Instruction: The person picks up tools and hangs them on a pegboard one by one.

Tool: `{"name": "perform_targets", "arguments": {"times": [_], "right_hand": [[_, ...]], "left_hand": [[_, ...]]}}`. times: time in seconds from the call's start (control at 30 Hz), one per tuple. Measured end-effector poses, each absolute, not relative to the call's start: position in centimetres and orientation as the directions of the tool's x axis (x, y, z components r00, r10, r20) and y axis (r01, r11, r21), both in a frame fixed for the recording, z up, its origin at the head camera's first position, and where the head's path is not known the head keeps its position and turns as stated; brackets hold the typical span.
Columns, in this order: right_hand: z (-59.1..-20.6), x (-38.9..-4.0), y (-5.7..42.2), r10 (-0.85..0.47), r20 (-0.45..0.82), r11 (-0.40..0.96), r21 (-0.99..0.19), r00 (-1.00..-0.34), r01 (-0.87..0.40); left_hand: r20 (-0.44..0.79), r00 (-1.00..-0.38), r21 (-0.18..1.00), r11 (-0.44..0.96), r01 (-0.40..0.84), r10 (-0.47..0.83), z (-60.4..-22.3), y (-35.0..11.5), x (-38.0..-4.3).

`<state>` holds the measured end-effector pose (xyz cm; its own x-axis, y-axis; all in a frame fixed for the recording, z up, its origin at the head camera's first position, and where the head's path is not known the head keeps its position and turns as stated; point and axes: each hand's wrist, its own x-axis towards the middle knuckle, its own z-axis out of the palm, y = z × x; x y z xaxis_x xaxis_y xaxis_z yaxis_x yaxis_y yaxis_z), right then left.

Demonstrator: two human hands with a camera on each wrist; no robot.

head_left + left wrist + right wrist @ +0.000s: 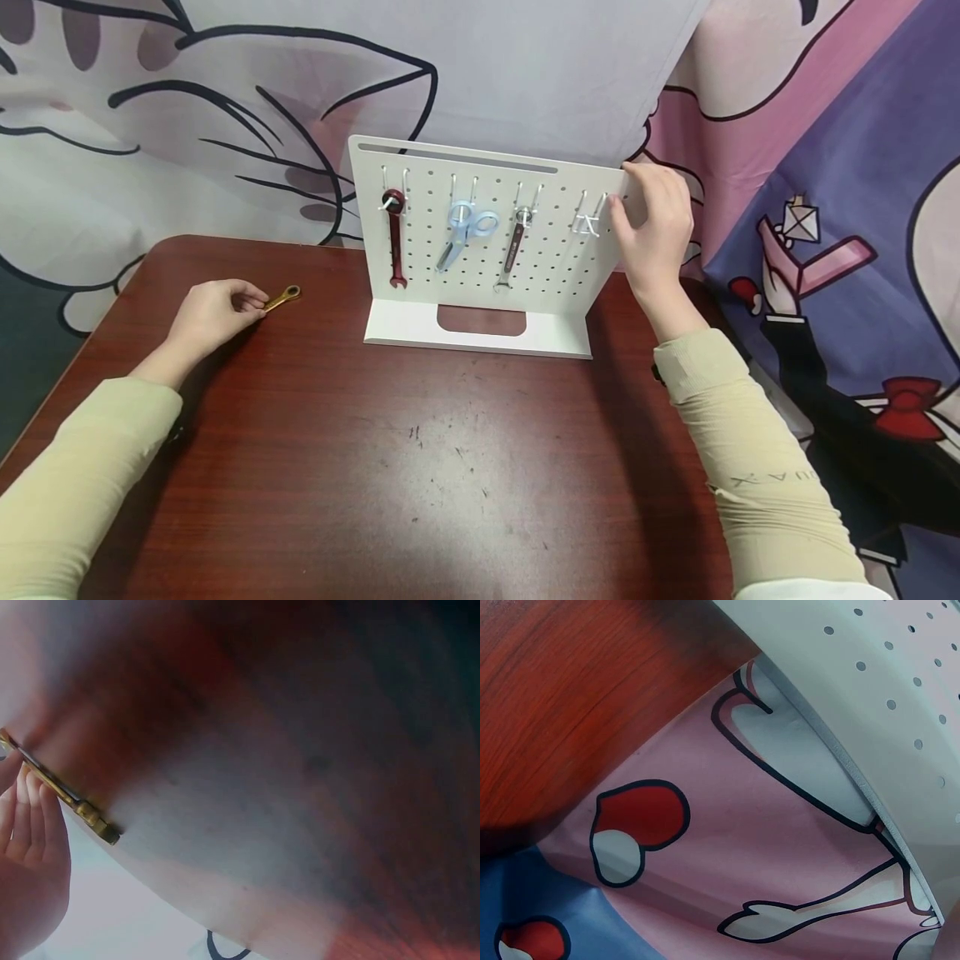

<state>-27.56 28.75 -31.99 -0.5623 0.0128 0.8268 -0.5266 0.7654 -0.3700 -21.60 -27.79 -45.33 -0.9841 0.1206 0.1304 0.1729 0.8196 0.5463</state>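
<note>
At the left of the head view my left hand (217, 312) pinches a gold ratcheting wrench (285, 296) between thumb and fingers, low over the table, its ring end pointing away. The same wrench (86, 814) lies along the fingers in the left wrist view. My right hand (660, 218) grips the upper right corner of a white pegboard (450, 287), thumb on its front face. On the board's hooks hang a dark red wrench (396, 242), light blue scissors (461, 233) and a silver wrench with a dark handle (513, 246). The rightmost hook (588, 218) bears nothing.
The pegboard's base stands near the back of a reddish-brown wooden table (420, 467). Behind it hangs a cartoon-printed curtain (525, 75), continuing down the right side. Small dark marks dot the tabletop's middle. The table's left edge slants beside my left arm.
</note>
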Motion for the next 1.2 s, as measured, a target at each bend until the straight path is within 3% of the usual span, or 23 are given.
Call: {"name": "perform_targets", "arguments": {"times": [0.5,1.2], "right_hand": [[-32.0,-27.55,28.75,0.009,0.828,0.768,-0.365,-0.561,-0.526],[-32.13,-27.61,28.81,0.011,0.827,0.767,-0.368,-0.561,-0.526]], "left_hand": [[0.066,-0.987,0.525,0.836,0.16,0.148,-45.17,-27.71,-22.13],[-0.049,-0.993,0.633,0.772,0.053,0.109,-45.65,-28.01,-22.38]]}}
